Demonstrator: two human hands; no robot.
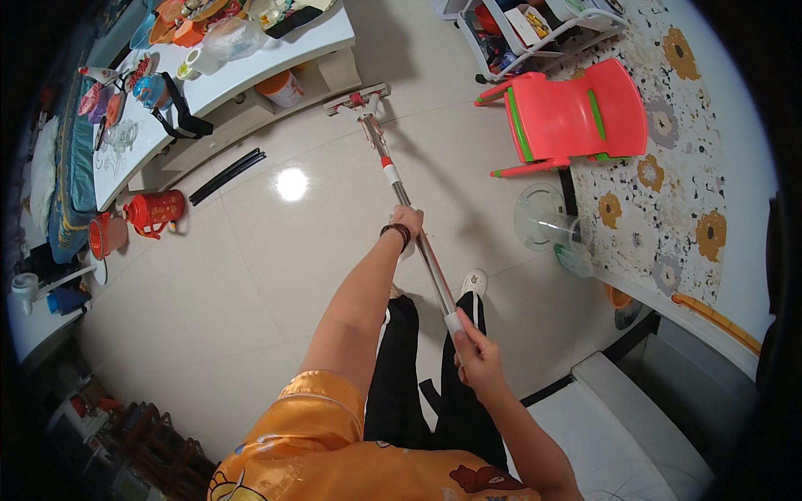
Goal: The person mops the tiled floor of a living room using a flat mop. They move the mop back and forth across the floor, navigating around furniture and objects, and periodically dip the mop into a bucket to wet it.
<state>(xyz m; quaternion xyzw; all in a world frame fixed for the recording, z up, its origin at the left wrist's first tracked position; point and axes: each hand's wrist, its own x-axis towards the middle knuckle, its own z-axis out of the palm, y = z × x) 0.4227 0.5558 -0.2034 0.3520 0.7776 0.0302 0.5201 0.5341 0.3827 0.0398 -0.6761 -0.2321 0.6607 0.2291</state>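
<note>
A mop with a long metal pole (429,260) slants away from me across the tiled floor (263,250). My right hand (479,360) is closed around the white grip at its near end. Farther up the pole, my left hand (407,222) wraps around it, with dark beads on the wrist. At the far end the flat mop head (357,99) lies on the floor, beside the base of a white cabinet (294,56). Red and white joint parts link the head to the pole.
A red child's chair (579,119) stands right, near a white trolley (545,37) and a clear plastic container (540,216). On the left are black strips (227,176), a red thermos jug (155,211) and a red bucket (108,236). Wooden furniture (156,444) sits at lower left.
</note>
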